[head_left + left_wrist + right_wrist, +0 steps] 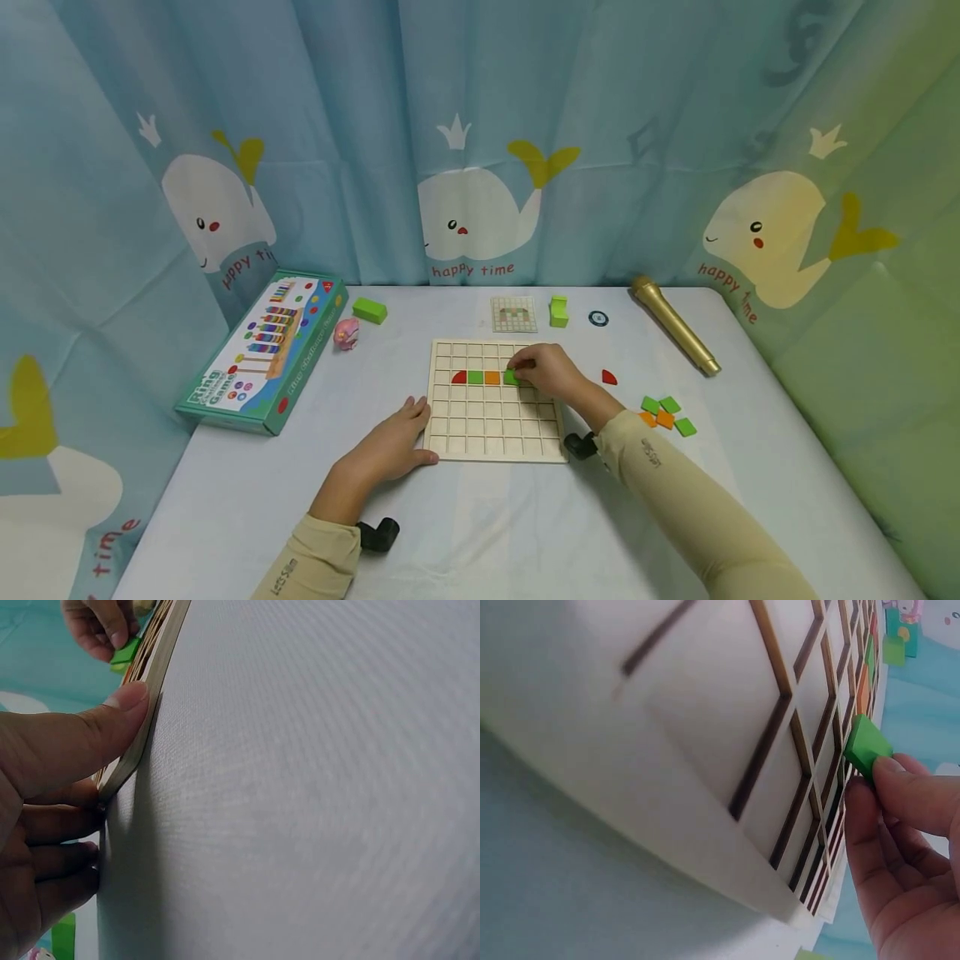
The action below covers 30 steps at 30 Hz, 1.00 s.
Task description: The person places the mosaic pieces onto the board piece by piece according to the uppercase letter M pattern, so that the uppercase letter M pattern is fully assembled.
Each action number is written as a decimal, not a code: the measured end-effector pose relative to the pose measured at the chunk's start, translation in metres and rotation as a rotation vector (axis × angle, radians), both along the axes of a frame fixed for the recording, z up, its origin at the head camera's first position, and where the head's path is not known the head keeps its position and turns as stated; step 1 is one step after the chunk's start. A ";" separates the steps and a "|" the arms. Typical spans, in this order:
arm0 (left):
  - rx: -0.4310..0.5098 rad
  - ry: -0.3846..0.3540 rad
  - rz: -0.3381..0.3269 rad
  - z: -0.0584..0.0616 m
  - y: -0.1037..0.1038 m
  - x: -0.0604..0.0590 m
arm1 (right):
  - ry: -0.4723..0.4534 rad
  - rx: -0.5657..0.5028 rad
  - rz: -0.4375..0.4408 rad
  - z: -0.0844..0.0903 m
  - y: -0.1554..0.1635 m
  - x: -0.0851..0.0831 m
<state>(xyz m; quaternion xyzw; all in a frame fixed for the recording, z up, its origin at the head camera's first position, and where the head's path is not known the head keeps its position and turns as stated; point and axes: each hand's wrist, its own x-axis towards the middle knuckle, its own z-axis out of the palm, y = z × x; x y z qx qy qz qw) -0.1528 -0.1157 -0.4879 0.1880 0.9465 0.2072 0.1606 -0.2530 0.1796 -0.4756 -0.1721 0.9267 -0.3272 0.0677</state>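
Observation:
A wooden grid board lies on the white table, with a row of tiles in one of its upper rows: a red quarter-round tile, a green square tile and an orange square tile. Between thumb and fingertips my right hand pinches another green tile, tilted at the grid beside the orange one. My left hand rests at the board's left edge, its thumb and fingers against the rim with the fingers fairly straight.
Loose green and orange tiles and a red quarter-round tile lie right of the board. Behind it are a pattern card, a green block and a round disc. A golden microphone, game box and pink toy flank these.

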 end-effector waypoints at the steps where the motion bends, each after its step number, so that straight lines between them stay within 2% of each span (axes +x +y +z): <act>1: 0.000 0.001 -0.002 0.000 0.000 0.000 | -0.004 0.000 0.002 0.000 -0.001 -0.001; 14: 0.001 0.003 -0.002 0.003 0.001 0.001 | -0.034 0.041 0.023 0.000 -0.005 -0.007; 21: -0.004 0.007 -0.004 0.002 0.000 0.000 | -0.021 0.074 0.033 0.000 -0.007 -0.007; 30: 0.007 0.010 -0.012 0.001 -0.001 0.001 | -0.006 0.053 0.036 -0.002 -0.001 -0.005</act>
